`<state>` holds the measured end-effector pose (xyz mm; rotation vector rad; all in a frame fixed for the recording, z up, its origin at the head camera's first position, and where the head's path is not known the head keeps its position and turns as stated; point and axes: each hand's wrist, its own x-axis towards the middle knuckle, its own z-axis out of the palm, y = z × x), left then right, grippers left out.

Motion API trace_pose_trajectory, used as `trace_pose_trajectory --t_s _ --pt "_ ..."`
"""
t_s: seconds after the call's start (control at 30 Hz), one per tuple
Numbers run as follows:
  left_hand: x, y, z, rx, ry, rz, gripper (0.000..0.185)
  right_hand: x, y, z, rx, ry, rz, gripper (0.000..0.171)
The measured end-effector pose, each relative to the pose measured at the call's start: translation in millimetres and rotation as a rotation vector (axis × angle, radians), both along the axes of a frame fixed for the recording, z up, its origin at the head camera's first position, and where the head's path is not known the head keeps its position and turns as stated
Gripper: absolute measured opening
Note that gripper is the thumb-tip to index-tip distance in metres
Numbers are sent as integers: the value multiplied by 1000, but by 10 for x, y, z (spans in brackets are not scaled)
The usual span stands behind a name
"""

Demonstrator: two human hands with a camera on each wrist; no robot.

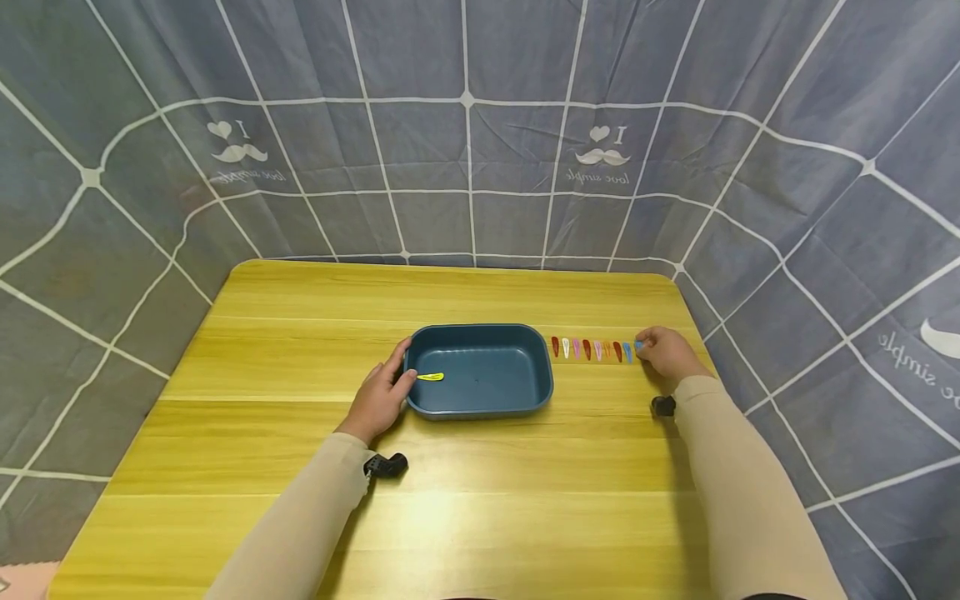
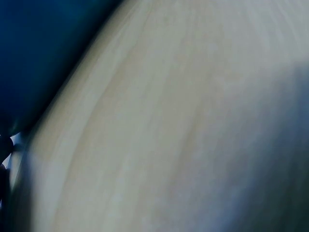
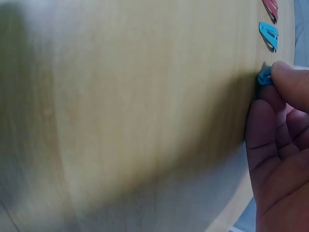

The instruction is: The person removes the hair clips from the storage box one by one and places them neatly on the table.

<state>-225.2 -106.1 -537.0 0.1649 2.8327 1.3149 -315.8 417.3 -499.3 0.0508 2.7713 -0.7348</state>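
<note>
Left hand (image 1: pixel 381 392): fingers relaxed, resting against left wall of blue tray (image 1: pixel 480 404) | Tray: holds yellow hair clip (image 1: pixel 431 377) | Right hand (image 1: pixel 666 353): fingertips pinch blue hair clip (image 3: pixel 264 77) at right end of clip row (image 1: pixel 591 348) on wooden table (image 1: pixel 300 350)

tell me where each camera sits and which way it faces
Head: above, looking forward and down at the table, blue tray, clip row; both sleeved arms show.
Left wrist: low, blurred, facing tabletop and tray wall; no hand visible.
Right wrist: low along the tabletop; right hand pinches a blue clip.
Head and right wrist share that clip.
</note>
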Motion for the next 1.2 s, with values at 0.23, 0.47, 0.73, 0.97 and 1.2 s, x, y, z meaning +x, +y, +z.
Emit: trace_pose_trajectory --t_s 0.23,0.47,0.73,0.97,1.2 --pt "-4 9 -2 3 -3 1 53 7 35 -10 -11 -33 -25 33" --pt "-8 2 -14 4 -12 5 52 15 31 -14 -8 -39 -29 33" --pt "-6 2 -9 1 -12 1 52 33 42 -33 -8 -23 -15 35" --pt "-7 9 -3 -6 -4 1 53 31 66 -61 -28 -35 -26 35" --pt "-13 5 -17 -9 -9 8 52 54 45 -51 -25 -16 -27 35"
